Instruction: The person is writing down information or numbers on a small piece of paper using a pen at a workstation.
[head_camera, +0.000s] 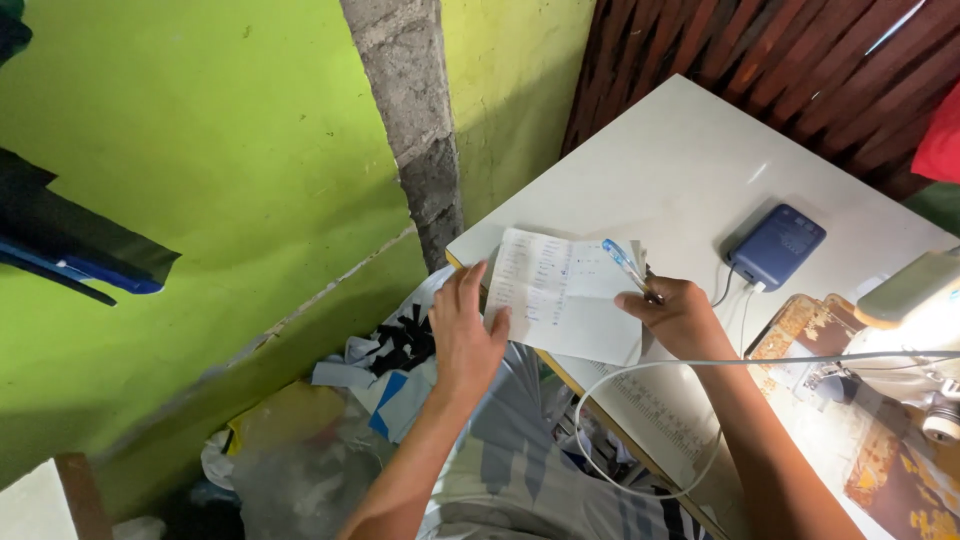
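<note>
left hand (465, 335) | fingers touch paper sheet's (560, 295) left edge | right hand (675, 315) grips pen (625, 265)

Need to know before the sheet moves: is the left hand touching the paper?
Touching. The head view shows the left hand with its thumb on the paper's left edge.

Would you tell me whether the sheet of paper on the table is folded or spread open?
Spread open. The paper lies flat on the white table, a crease down its middle, left hand at its edge, right hand holding a pen.
</note>
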